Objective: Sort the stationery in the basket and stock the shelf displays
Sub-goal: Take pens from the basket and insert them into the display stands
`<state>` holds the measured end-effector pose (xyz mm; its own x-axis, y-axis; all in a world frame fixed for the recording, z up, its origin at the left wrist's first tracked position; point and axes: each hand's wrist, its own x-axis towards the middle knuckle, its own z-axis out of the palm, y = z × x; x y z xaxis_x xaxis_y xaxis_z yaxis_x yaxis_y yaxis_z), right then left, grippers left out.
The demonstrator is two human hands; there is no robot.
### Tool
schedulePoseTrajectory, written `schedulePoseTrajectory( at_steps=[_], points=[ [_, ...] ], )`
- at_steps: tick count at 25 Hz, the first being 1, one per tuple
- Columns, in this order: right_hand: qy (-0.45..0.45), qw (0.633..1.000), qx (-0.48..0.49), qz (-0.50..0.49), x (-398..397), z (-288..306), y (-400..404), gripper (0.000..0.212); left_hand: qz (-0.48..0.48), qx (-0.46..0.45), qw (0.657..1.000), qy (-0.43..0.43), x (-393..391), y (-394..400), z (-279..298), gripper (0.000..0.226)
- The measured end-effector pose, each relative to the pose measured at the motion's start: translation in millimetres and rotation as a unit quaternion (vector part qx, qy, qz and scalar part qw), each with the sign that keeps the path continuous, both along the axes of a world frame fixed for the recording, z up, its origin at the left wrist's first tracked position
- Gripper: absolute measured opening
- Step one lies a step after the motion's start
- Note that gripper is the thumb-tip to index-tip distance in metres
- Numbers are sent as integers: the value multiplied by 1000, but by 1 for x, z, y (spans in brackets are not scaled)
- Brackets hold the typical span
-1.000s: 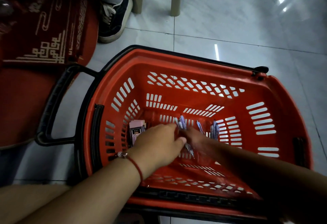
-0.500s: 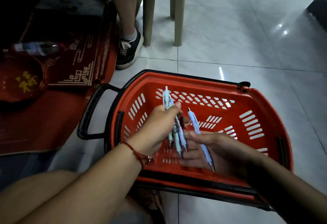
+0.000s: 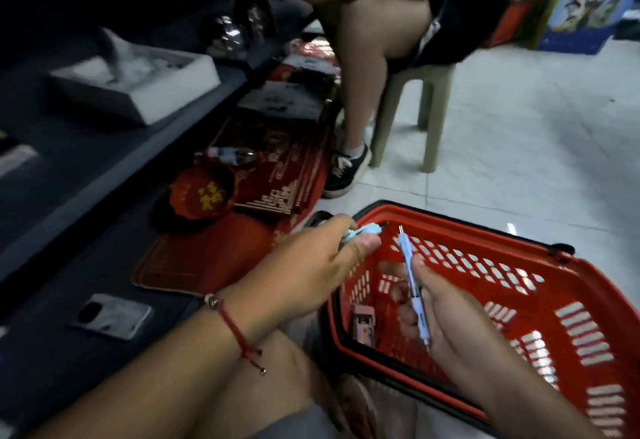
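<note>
The red plastic basket sits on the floor at the lower right. My left hand is above the basket's left rim and grips a bunch of light blue pens, of which only the ends show past my fingers. My right hand is over the basket's inside and holds a single light blue pen between thumb and fingers, its tip pointing down. A small pink box lies on the basket's bottom at the near left corner.
A dark low shelf runs along the left, with a white tray on it. Red decorations and a red bowl lie on the floor. A seated person's leg and a beige stool stand beyond the basket. A phone lies near left.
Both hands have lifted out of the basket with the pens. My left hand has swung left toward the shelf, and the view has turned up and left.
</note>
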<state>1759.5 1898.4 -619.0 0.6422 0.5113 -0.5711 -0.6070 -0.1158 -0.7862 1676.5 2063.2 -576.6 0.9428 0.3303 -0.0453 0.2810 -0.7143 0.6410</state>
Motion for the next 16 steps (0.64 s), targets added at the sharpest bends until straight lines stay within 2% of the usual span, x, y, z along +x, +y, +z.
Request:
schedulePoseTrajectory(
  at_steps=[2,4,7,9,12,16],
  points=[
    [6,998,47,49,-21,15,25,28,5,116,993,4,-37,17,25,37],
    [-8,993,81,88,-44,33,52,19,18,270,963,-4,-81,33,42,33],
    [-57,980,103,158,-82,61,90,21,26,423,905,-46,-152,54,55,52],
    [-126,954,106,250,-115,77,116,18,60,455,889,-9,-211,66,59,62],
    [-218,889,133,381,-183,107,162,22,168,475,864,31,-313,73,64,64],
    [-277,827,165,461,-263,130,210,16,291,421,853,97,-411,59,67,57]
  ],
)
